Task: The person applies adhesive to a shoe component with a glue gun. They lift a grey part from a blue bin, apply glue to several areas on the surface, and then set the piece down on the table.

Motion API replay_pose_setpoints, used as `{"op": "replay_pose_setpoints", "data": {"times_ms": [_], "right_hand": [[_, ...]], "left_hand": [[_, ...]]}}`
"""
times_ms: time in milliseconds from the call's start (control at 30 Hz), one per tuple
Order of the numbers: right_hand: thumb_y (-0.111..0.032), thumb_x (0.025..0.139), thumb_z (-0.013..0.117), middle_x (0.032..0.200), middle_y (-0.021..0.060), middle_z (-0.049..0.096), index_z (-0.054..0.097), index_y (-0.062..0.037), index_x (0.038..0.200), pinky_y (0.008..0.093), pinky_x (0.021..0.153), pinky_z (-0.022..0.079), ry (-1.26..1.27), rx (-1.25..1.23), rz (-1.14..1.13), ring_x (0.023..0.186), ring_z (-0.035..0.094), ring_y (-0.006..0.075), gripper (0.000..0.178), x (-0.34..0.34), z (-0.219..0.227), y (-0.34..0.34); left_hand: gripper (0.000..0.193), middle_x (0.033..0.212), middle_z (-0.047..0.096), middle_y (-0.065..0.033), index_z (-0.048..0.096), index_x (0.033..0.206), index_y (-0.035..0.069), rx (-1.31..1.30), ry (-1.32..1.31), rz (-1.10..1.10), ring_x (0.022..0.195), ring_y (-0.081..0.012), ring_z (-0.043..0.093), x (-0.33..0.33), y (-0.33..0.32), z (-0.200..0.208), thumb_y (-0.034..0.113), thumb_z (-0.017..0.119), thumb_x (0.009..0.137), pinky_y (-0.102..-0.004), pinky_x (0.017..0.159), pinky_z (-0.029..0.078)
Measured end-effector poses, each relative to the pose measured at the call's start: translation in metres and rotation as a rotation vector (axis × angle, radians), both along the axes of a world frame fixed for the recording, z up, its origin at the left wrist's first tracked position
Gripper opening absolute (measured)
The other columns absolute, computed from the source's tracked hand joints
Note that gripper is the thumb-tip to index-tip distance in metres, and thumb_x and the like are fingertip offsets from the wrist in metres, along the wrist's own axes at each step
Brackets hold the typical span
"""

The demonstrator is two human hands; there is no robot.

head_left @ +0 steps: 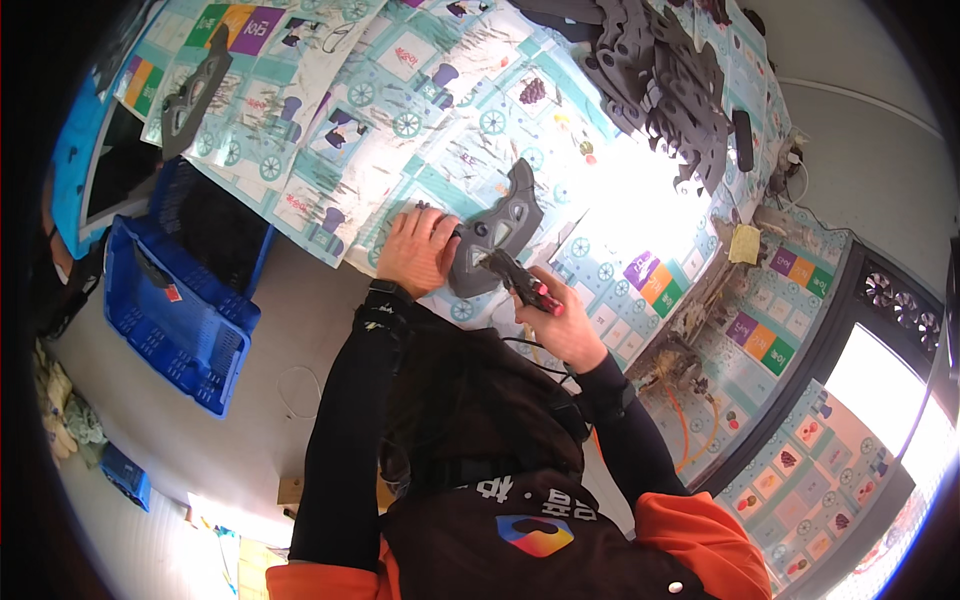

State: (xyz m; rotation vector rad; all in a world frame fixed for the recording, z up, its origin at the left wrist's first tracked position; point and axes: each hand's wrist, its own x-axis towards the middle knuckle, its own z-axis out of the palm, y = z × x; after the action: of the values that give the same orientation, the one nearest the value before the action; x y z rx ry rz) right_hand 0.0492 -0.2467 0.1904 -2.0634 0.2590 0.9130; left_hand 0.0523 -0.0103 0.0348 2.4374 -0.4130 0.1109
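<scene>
A dark grey moulded plastic part (522,205), curved and with cut-out openings, lies on the paper-covered table in front of me. My left hand (418,250) grips its left end, with the fingers curled over the edge. In my right hand (568,322) is a pair of pliers (541,292) with red handles and dark jaws. The jaws reach over the lower edge of the part, close to one of its openings; whether they touch it I cannot tell. The right-hand fingers are wrapped round the handles.
Similar grey parts are heaped (660,85) at the table's far right, and a single grey part (196,100) lies at the far left. Blue plastic crates (185,345) stand left of the table. Several dark scraps litter the printed table covering (385,150). Cables hang near the right edge.
</scene>
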Motion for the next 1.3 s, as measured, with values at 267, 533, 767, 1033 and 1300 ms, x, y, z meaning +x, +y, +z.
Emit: {"op": "replay_pose_setpoints", "data": {"times_ms": [267, 533, 767, 1033, 1300], "right_hand": [[0.004, 0.085, 0.057, 0.104, 0.0208, 0.069, 0.055, -0.0012, 0.127, 0.0453, 0.086, 0.053, -0.234, -0.201, 0.056, 0.098, 0.067, 0.0415, 0.043, -0.030, 0.004, -0.073], [0.013, 0.079, 0.057, 0.107, 0.0289, 0.058, 0.050, 0.0037, 0.119, 0.0569, 0.094, 0.047, -0.536, -0.420, -0.047, 0.111, 0.055, 0.0540, 0.042, -0.103, -0.069, -0.176], [0.013, 0.079, 0.065, 0.129, 0.0300, 0.049, 0.042, 0.0022, 0.127, 0.0551, 0.101, 0.045, -0.359, -0.502, -0.162, 0.124, 0.047, 0.0547, 0.054, -0.124, -0.081, -0.190], [0.013, 0.078, 0.065, 0.135, 0.0313, 0.049, 0.042, 0.0046, 0.136, 0.0528, 0.112, 0.043, -0.485, -0.697, -0.156, 0.132, 0.047, 0.0530, 0.063, -0.114, -0.096, -0.178], [0.008, 0.079, 0.071, 0.136, 0.0321, 0.049, 0.039, 0.0044, 0.140, 0.0543, 0.112, 0.044, -0.269, -0.735, -0.127, 0.133, 0.047, 0.0519, 0.069, -0.110, -0.099, -0.175]], "left_hand": [[0.028, 0.112, 0.060, -0.0102, 0.064, 0.114, 0.009, -0.024, 0.077, 0.009, 0.110, -0.0343, 0.059, 0.003, -0.001, 0.020, 0.019, 0.075, 0.090, -0.0491, 0.093, 0.045], [0.021, 0.095, 0.068, -0.0195, 0.055, 0.108, 0.006, -0.381, 0.282, 0.092, 0.093, -0.0435, 0.067, 0.004, -0.008, 0.071, 0.010, 0.072, 0.096, -0.0500, 0.079, 0.051], [0.025, 0.094, 0.073, -0.0081, 0.060, 0.121, 0.009, -0.411, 0.268, 0.604, 0.084, -0.0177, 0.069, 0.061, 0.167, 0.082, 0.011, 0.073, 0.100, -0.0335, 0.076, 0.052], [0.022, 0.090, 0.074, -0.0103, 0.066, 0.115, 0.013, -0.129, 0.227, 0.716, 0.084, -0.0293, 0.074, 0.128, 0.341, 0.050, 0.014, 0.077, 0.096, -0.0423, 0.075, 0.056], [0.040, 0.085, 0.071, -0.0168, 0.068, 0.110, -0.005, 0.397, 0.377, 1.161, 0.087, -0.0288, 0.074, 0.120, 0.452, 0.005, 0.030, 0.081, 0.092, -0.0411, 0.074, 0.058]]}}
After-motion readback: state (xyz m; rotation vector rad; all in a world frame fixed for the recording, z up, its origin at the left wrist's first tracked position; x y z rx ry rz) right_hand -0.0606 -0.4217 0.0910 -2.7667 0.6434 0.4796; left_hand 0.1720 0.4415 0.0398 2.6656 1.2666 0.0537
